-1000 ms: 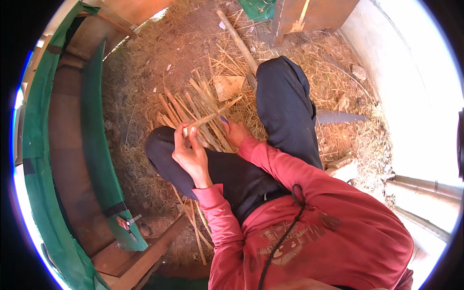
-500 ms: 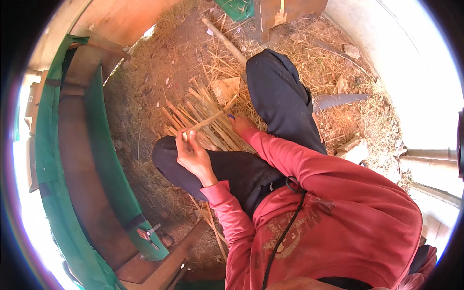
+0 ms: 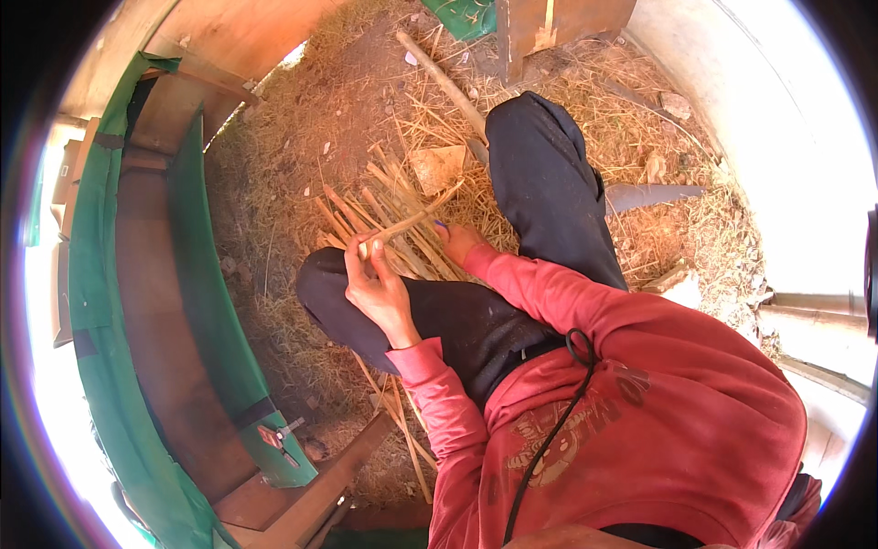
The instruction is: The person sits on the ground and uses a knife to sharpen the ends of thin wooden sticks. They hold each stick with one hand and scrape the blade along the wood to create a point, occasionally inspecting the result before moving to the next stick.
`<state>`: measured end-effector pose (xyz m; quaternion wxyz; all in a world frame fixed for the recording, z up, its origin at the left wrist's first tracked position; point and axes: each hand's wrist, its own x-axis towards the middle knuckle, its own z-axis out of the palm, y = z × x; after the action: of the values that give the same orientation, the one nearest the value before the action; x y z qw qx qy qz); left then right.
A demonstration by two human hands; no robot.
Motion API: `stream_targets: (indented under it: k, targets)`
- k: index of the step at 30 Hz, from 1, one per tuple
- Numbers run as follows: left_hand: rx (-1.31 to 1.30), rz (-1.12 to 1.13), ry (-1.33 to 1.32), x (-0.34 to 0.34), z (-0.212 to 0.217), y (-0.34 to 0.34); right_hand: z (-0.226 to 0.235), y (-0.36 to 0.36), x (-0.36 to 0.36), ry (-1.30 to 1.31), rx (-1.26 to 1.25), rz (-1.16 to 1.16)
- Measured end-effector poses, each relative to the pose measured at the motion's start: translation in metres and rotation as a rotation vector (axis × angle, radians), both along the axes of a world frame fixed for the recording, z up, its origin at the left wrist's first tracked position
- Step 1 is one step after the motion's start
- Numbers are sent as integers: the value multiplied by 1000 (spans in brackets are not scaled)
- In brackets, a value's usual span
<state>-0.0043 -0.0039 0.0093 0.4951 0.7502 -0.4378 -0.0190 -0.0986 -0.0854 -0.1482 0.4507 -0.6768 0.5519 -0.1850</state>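
Between thumb and fingers, my left hand (image 3: 377, 291) pinches the near end of a split wooden stick (image 3: 407, 222), which slants away to the right over my crossed legs. My right hand (image 3: 460, 243) is closed just below the stick's middle. A small blue piece (image 3: 442, 223) shows at its fingers; the rest of what it grips is hidden. Beneath the stick, a bundle of similar split sticks (image 3: 352, 212) lies on the ground against my leg. A flat pale wood block (image 3: 437, 169) rests at the far end of the bundle.
A round pole (image 3: 444, 82) lies beyond my right knee. To its right, a flat grey blade-like piece (image 3: 651, 195) sits on straw. At left stands a long wooden trough edged with green sheeting (image 3: 215, 302), with a clamp-like metal fitting (image 3: 279, 435). A pale wall (image 3: 732, 91) rises at right.
The whole view has shifted slightly, so everything sits a little further right. More of the stick's far end shows beyond my right hand. Both hands keep their grips.
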Motion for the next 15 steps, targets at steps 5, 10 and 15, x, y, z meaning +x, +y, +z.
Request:
stream_targets:
  k: [5, 10, 15]
  targets:
    - [-43, -4, 14, -6, -2, -5, -14, -8, 1, 11, -98, 14]
    - [-10, -13, -25, -2, 1, -2, 3, -5, 9, -20, -73, 41]
    - [-73, 57, 57, 15, -16, -1, 19, 5, 18, 122, -100, 84]
